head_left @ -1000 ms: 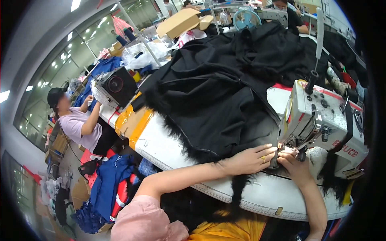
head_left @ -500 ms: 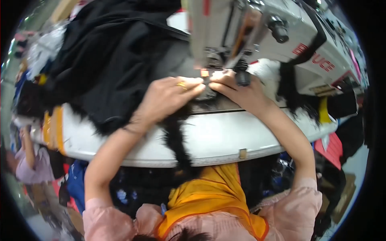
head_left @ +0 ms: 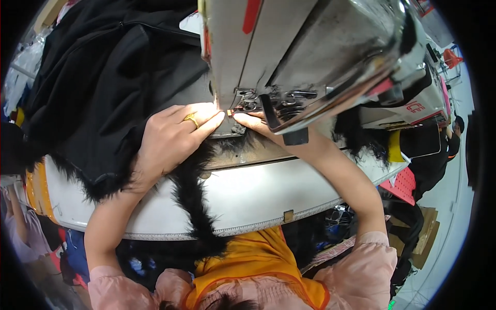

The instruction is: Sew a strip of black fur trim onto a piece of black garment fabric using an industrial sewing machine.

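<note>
My left hand (head_left: 173, 138), a yellow ring on one finger, rests at the sewing machine's metal plate, fingers closed together and fingertips by a small orange piece (head_left: 230, 112) under the needle area. My right hand (head_left: 294, 143) meets it from the right, partly hidden by the machine head (head_left: 305, 46), its fingertips pressed in by that piece. What exactly they pinch is too small to make out. A black fur strip (head_left: 194, 201) hangs from beneath my left hand over the table edge. Black garment fabric (head_left: 98, 88) with fur trim lies to the left.
The white table (head_left: 263, 191) has a measuring tape along its front edge and orange tape at left. A person (head_left: 18, 222) is at the far left, another (head_left: 454, 134) far right. A red perforated piece (head_left: 400, 186) sits beyond the right edge.
The view has swung from the workroom down onto the machine, which now looms larger. Both hands stay at the needle area, fingertips close together.
</note>
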Demonstrator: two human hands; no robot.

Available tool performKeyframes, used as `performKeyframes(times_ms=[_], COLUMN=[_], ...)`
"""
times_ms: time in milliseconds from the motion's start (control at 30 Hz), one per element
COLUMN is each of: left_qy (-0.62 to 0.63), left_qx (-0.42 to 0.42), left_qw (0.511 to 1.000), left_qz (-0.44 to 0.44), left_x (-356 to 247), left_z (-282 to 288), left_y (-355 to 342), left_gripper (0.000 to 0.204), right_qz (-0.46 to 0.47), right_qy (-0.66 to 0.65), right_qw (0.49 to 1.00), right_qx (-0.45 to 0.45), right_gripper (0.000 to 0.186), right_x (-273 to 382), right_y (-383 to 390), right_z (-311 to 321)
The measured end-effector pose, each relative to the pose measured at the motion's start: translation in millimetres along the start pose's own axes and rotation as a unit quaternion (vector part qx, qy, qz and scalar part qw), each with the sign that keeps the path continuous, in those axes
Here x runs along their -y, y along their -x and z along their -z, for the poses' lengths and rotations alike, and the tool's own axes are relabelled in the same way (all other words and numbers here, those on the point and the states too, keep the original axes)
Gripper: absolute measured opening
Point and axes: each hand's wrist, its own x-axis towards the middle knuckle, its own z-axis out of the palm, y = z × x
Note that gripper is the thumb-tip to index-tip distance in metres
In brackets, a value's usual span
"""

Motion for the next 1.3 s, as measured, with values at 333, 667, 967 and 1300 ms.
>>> performKeyframes(times_ms=[333, 667, 967, 1300], left_qy=[0.037, 0.089, 0.047, 0.093], left_qx=[0.036, 0.014, -0.039, -0.019], left_qw=[0.998, 0.996, 0.997, 0.995], left_qz=[0.036, -0.005, -0.04, -0.018], left_x=[2.4, 27.9, -7.9, 2.8], left_z=[0.0, 3.5, 1.1, 5.0], left_y=[-1.5, 1.7, 1.9, 15.3], left_gripper=[0.031, 0.021, 0.024, 0.021], right_qz=[-0.042, 0.007, 0.061, -0.009], right_qy=[-0.032, 0.0, 0.003, 0.099], right_qw=[0.998, 1.0, 0.995, 0.989], right_qx=[-0.023, 0.009, 0.076, 0.11], right_gripper=[0.011, 0.019, 0.041, 0.038], right_x=[1.2, -1.1, 41.5, 34.2], right_y=[-14.2, -27.5, -35.1, -28.7], right_z=[11.1, 29.0, 62.6, 59.1])
